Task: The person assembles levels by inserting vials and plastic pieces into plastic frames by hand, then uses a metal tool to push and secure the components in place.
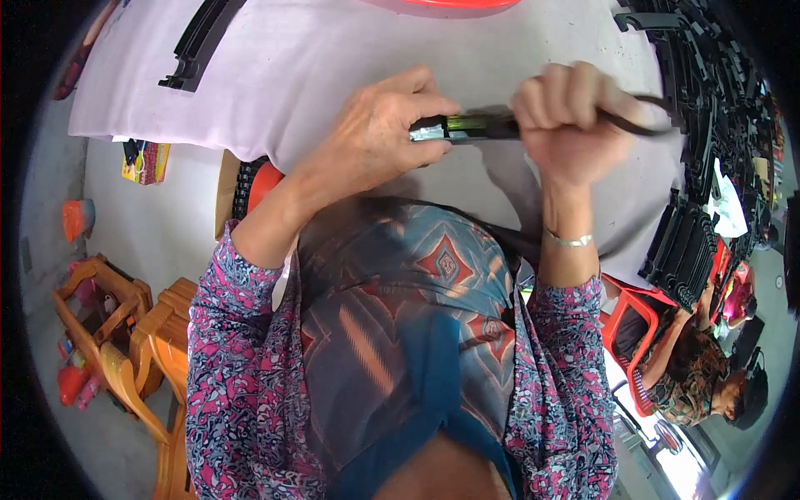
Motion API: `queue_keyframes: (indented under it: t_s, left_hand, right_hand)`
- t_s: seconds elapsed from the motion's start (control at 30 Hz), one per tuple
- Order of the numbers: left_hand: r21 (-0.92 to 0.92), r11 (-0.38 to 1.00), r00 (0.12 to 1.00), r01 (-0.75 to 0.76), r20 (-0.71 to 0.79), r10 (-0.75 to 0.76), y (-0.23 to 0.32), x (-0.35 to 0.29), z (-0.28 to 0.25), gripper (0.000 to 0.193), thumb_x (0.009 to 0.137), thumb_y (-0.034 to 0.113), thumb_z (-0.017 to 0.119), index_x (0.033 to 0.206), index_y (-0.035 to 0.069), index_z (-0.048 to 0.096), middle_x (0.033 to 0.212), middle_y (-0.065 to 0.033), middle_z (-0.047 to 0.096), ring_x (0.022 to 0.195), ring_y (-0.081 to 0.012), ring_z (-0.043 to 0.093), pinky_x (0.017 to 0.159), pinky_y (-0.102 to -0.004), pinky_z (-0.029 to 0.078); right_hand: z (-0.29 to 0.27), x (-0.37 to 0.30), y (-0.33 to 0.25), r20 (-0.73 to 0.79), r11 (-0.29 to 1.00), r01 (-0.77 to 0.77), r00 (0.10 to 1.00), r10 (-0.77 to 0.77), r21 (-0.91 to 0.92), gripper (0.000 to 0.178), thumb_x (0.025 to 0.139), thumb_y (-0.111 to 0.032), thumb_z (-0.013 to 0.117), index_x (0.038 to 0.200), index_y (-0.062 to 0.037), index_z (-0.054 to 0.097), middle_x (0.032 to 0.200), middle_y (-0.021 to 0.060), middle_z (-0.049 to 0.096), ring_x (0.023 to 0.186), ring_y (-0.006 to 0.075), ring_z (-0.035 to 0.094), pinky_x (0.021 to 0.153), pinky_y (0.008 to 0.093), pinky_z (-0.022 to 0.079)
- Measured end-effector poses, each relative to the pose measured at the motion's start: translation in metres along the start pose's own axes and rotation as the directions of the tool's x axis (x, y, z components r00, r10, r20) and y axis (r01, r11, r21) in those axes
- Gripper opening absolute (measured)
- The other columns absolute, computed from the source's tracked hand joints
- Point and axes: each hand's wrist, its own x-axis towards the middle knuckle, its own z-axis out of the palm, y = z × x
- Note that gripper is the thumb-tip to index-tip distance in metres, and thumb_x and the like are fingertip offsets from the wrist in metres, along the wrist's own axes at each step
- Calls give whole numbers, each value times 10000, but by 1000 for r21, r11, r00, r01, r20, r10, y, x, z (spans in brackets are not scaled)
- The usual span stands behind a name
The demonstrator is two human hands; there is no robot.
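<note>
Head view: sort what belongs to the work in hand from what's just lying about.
Work in hand:
- dark strip, gripped by left hand and right hand
- probably the similar-looking black pieces: one on the cloth, a stack at right

Just lying about, it seems:
- wooden chairs
- yellow-and-red box
- orange container

Left forearm (279,208) slants up and rightward, wrist (325,171) nearly in line. Left hand (379,125) pinches, forefinger (432,105) above, thumb (429,152) below, both tips aimed right. Right forearm (567,265) close to vertical. Right hand (573,129) tightly curled, fist-like, fingers (583,92) folded over, outline blurred. 2 hands roughly level, well apart.
</note>
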Motion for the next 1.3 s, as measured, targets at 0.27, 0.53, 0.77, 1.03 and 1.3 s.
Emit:
queue_keyframes:
  t_s: [0.27, 0.53, 0.77, 1.03, 1.3]
  left_hand:
    - [7, 1000, 1000, -2, -6, 2, -3, -1, 2, 337, 715, 92, 760, 1038, 12, 705, 828, -74, 541, 742, -197, 550, 654, -320, 453]
    - [1, 1000, 1000, -1, 16, 1, -1, 1, 0, 343, 717, 84, 752, 1048, 8, 703, 837, -70, 539, 743, -193, 548, 651, -318, 449]
    - [7, 1000, 1000, -4, 10, 4, -1, 2, -1, 347, 713, 82, 749, 1048, 4, 701, 842, -78, 541, 742, -200, 552, 653, -322, 452]
    - [-48, 999, 1000, -8, 0, 8, -2, -1, 3, 360, 695, 44, 727, 1053, 7, 699, 870, -95, 569, 776, -246, 596, 683, -343, 481]
    - [-7, 1000, 1000, -7, 14, 7, -4, -4, 4, 378, 695, 46, 713, 1071, 15, 693, 913, -101, 577, 804, -280, 615, 698, -368, 500]
  right_hand:
    - [-1, -2, -4, -60, 997, -71, 996, 68, -42, 443, 948, -400, 408, 608, -131, 321, 558, -35, 265, 500, 105, 180, 470, 295, 185]
    - [-3, -2, -16, -88, 996, -33, 995, 41, 84, 451, 963, -390, 414, 615, -123, 311, 564, -28, 240, 502, 111, 181, 468, 299, 176]
    - [5, 6, -66, -411, 934, -179, 911, 38, -310, 402, 1005, -330, 450, 677, -101, 412, 584, -37, 297, 520, 77, 248, 459, 247, 184]
    - [-52, -3, -53, -648, 34, -648, 754, -105, -761, 371, 878, -279, 567, 784, 73, 633, 575, 96, 514, 589, 157, 488, 577, 362, 421]
    - [-61, -6, -39, -435, -268, -432, 899, -49, -861, 248, 885, -194, 583, 888, 52, 609, 841, 241, 559, 796, 406, 575, 728, 461, 450]
